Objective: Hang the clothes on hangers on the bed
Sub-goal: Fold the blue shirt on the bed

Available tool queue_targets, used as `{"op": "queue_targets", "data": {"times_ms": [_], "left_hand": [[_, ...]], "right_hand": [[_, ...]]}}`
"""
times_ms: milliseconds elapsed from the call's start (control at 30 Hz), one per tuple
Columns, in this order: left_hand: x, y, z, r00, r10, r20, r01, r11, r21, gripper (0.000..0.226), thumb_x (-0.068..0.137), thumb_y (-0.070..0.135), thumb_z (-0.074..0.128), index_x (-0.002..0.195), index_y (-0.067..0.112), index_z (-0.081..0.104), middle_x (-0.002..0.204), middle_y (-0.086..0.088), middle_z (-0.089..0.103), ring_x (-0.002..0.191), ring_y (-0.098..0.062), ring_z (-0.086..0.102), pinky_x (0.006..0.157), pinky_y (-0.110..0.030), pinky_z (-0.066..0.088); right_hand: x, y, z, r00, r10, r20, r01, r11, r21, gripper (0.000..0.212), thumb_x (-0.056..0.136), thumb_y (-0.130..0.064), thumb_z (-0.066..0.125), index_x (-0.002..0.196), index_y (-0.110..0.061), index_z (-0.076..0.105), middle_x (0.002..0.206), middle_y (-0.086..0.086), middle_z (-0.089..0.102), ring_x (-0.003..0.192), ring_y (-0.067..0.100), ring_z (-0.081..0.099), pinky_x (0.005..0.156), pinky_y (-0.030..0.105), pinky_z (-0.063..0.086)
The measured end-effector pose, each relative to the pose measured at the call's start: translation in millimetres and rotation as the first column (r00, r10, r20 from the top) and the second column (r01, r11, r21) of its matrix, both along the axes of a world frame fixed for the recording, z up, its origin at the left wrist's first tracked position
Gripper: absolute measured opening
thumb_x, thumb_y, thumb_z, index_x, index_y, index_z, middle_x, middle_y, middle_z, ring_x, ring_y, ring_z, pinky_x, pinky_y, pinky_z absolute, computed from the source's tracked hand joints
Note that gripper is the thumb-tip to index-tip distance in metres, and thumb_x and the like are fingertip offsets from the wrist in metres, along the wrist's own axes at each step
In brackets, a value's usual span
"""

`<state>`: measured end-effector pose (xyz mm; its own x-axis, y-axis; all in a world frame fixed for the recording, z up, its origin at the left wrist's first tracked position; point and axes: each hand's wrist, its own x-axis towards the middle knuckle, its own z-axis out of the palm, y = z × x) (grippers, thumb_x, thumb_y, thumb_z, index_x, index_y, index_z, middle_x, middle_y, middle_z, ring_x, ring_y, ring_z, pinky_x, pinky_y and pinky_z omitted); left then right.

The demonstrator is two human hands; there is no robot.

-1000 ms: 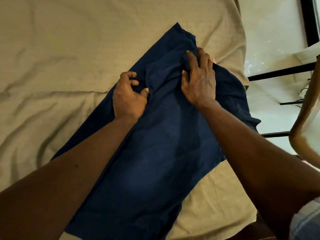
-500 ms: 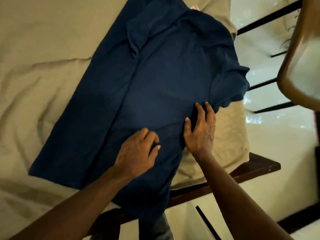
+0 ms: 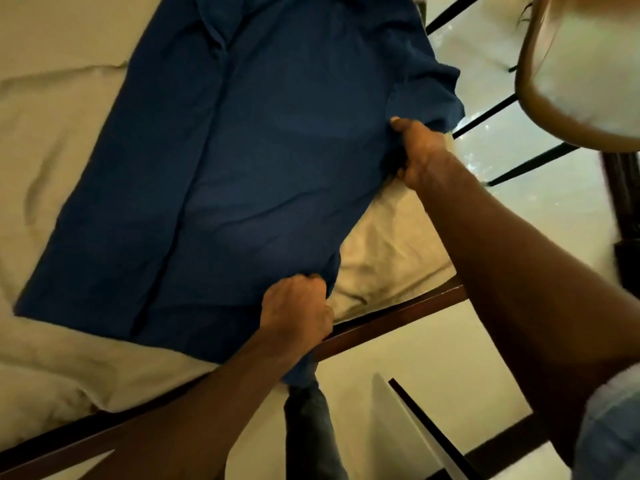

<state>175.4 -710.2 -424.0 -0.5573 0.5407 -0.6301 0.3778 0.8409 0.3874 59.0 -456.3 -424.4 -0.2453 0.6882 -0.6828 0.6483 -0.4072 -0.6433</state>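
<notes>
A dark blue shirt point(image 3: 249, 161) lies spread flat on the beige bed sheet point(image 3: 52, 140), its collar toward the top of the view. My left hand point(image 3: 298, 310) is closed on the shirt's lower right edge near the bed's side. My right hand point(image 3: 420, 150) grips the same side of the shirt higher up, just below the short sleeve point(image 3: 429, 88). A corner of the shirt hangs over the bed's edge below my left wrist. No hanger is in view.
The dark wooden bed frame point(image 3: 398, 317) runs diagonally under my arms. Beyond it is a pale glossy floor point(image 3: 433, 348) with thin black bars point(image 3: 491, 112). A curved brown-rimmed object point(image 3: 540, 109) sits at the top right. My trouser leg point(image 3: 311, 431) shows below.
Both hands have slid from the middle of the shirt to its right edge and closed on the fabric. The view has shifted down, showing more bed frame and floor.
</notes>
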Motion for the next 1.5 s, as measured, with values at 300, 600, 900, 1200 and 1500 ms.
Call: {"op": "queue_targets", "data": {"times_ms": [300,600,900,1200,1500], "left_hand": [[22.1,-26.1,28.7,0.993,0.078,0.088,-0.094,0.973,0.209,0.015,0.105,0.035,0.045,0.114,0.023,0.044,0.073,0.003,0.059,0.063,-0.015,0.057,0.064,-0.035,0.051],[78.1,-32.5,50.5,0.966,0.25,0.066,-0.255,0.964,0.079,0.042,0.097,0.054,0.061,0.127,0.031,0.041,0.123,0.007,0.049,0.108,-0.01,0.058,0.097,-0.03,0.055],[63.6,-33.1,58.5,0.995,0.096,0.003,-0.092,0.957,-0.275,0.069,0.091,0.026,0.072,0.147,0.03,0.032,0.144,-0.003,0.033,0.128,-0.022,0.048,0.099,-0.037,0.055],[51.7,-49.0,66.9,0.931,0.354,-0.086,-0.357,0.934,-0.031,0.006,0.095,0.03,0.059,0.089,0.032,0.061,0.093,0.013,0.05,0.09,-0.008,0.049,0.079,-0.027,0.046],[5.9,-122.9,52.4,0.477,0.834,0.279,-0.879,0.46,0.126,0.024,0.087,0.0,0.064,0.075,0.021,0.068,0.073,0.009,0.068,0.071,-0.009,0.061,0.069,-0.034,0.049]], "right_hand": [[7.4,16.5,17.4,0.995,-0.092,-0.029,0.093,0.995,0.027,0.028,0.095,-0.011,0.069,0.084,-0.022,0.045,0.087,0.003,0.06,0.084,0.017,0.064,0.088,0.034,0.059],[7.9,36.1,1.3,0.999,0.053,-0.008,-0.053,0.998,0.034,0.045,0.092,-0.017,0.065,0.135,-0.018,0.053,0.114,0.0,0.067,0.092,0.018,0.065,0.068,0.031,0.059],[9.4,43.8,6.2,0.998,0.062,-0.024,-0.065,0.99,-0.123,0.04,0.089,-0.021,0.071,0.127,-0.019,0.058,0.114,0.004,0.068,0.101,0.024,0.065,0.068,0.035,0.059],[0.6,59.6,10.8,0.985,-0.131,-0.114,0.093,0.953,-0.287,0.011,0.092,-0.018,0.061,0.101,-0.013,0.065,0.096,0.003,0.067,0.084,0.021,0.064,0.066,0.033,0.061],[-55.3,12.2,41.0,0.897,0.01,-0.443,0.12,0.957,0.264,0.025,0.083,0.004,0.061,0.091,-0.019,0.065,0.094,0.009,0.073,0.084,0.023,0.07,0.076,0.03,0.061]]}}
